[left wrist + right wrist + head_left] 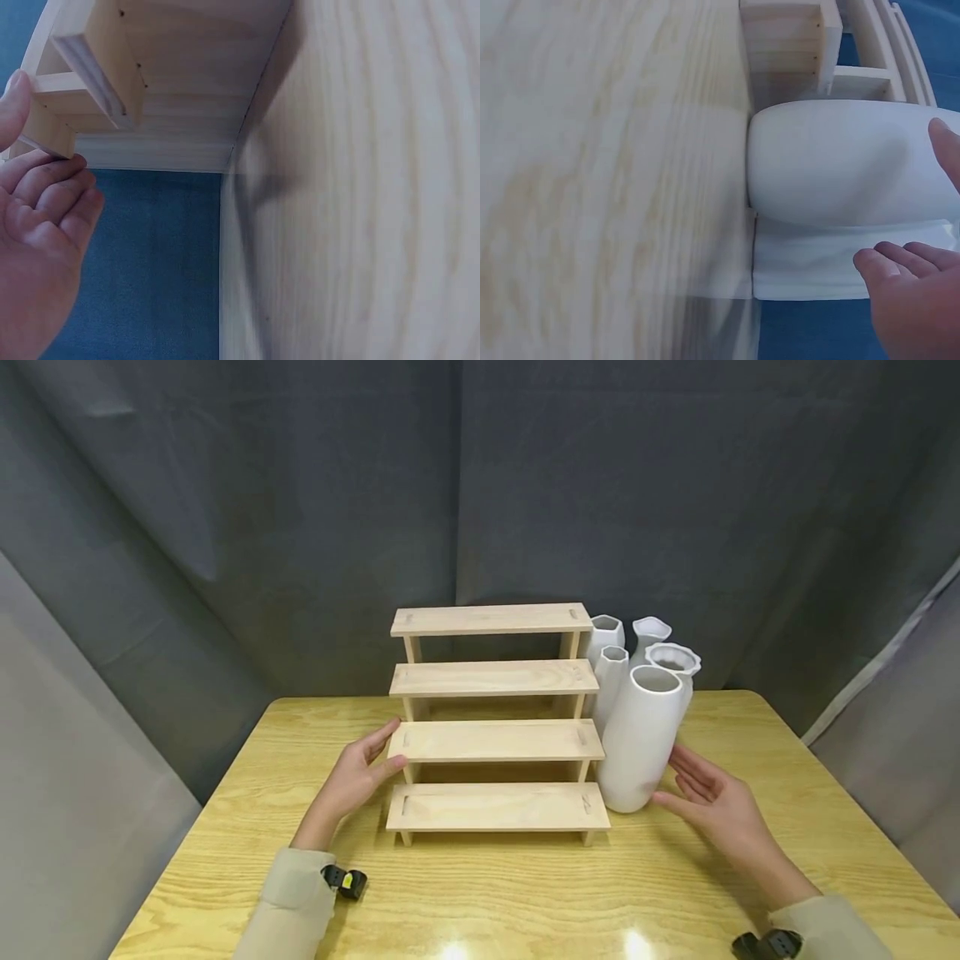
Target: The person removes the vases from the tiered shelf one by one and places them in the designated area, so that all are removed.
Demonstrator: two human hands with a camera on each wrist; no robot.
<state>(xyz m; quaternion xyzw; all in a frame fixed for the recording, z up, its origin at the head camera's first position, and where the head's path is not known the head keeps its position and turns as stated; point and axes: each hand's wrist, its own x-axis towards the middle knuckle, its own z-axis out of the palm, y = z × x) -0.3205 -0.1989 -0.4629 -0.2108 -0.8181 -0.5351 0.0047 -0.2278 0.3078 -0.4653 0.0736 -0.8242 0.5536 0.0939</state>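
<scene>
A pale wooden tiered display stand (495,741) stands upright on the table, its steps bare. At its left end my left hand (358,777) holds the second step from the bottom, thumb at the front edge and fingers at the back; in the left wrist view the hand (45,225) has the board end between thumb and fingers. A tall white vase (637,743) stands at the stand's right side. Beside its lower right is my right hand (708,802), fingers extended and thumb close to the vase; whether they touch is unclear. Several other white vases (674,657) cluster behind.
The light wood-grain table (480,893) extends in front of the stand and to both sides. Dark grey curtains (337,527) hang behind its back edge, close to the stand and vases. Lighter grey cloth (67,777) flanks the left side.
</scene>
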